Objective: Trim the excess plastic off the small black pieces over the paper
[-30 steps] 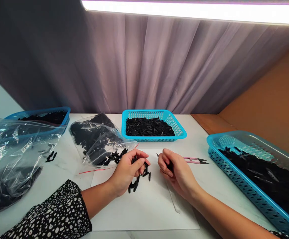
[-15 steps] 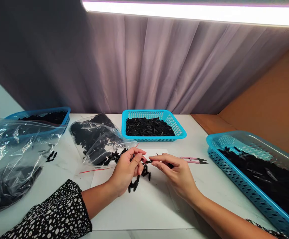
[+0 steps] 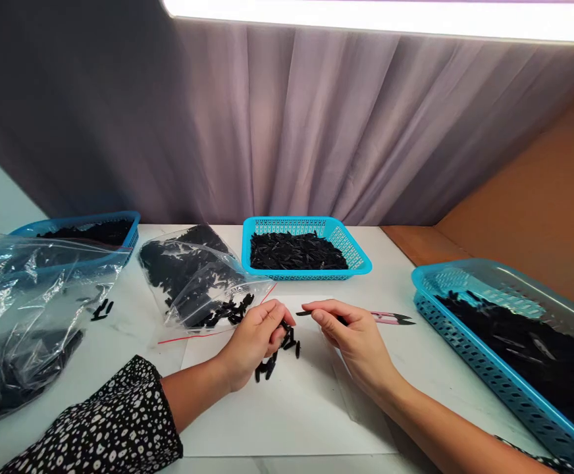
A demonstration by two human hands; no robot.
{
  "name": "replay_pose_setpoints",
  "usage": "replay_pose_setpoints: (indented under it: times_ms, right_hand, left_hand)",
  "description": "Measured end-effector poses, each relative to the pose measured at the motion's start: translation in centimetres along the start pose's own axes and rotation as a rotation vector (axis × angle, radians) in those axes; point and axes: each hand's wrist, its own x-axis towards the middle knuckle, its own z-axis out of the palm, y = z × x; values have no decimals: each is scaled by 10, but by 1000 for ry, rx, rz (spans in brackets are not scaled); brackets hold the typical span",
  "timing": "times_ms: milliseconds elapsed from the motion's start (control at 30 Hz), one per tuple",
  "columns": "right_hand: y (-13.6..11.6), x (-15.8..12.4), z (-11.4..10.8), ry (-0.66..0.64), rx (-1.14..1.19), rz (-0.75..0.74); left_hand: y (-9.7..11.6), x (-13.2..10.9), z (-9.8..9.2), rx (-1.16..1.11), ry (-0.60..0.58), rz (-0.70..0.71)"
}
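White table (image 3: 119, 342) under a bright light strip (image 3: 366, 16), grey curtain (image 3: 291, 131) behind, brown board (image 3: 538, 197) along the right. White sheet (image 3: 291, 415) flat at the near edge, both hands over it.

Left hand (image 3: 255, 339) palm down, fingers curled in and closed loosely over a small cluster of black pieces (image 3: 280, 345). Some gripped at the fingertips, others lying on the sheet just below. Spotted sleeve (image 3: 104, 428) on that arm.

Right hand (image 3: 356, 336) close beside the left, not touching it. Thumb and forefinger pinched on one thin black piece (image 3: 303, 313), its tip poking out toward the left hand, other fingers half folded. Pink snips (image 3: 390, 318) flat on the table just behind the right hand, blades pointing right.

Farther back, a blue middle basket (image 3: 351, 247) filled with black stock. Right basket (image 3: 494, 375) nearer and bigger, likewise full. Left basket (image 3: 131, 234) at the far left, partly hidden by a large clear bag (image 3: 30, 296). Small bag (image 3: 193, 276) between the left and middle baskets, mouth toward the left hand, contents spilling out. A few strays (image 3: 102, 309) on the table between the two bags.
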Motion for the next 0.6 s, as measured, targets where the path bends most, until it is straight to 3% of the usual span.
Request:
replay_pose_setpoints:
  times_ms: [333,600]
  right_hand:
    - [-6,-1,3,-21,218,175]
    - [-9,-1,5,-37,316,264]
  left_hand:
    - [0,0,0,-142,-38,-38]
    - [-2,0,1,-77,-8,17]
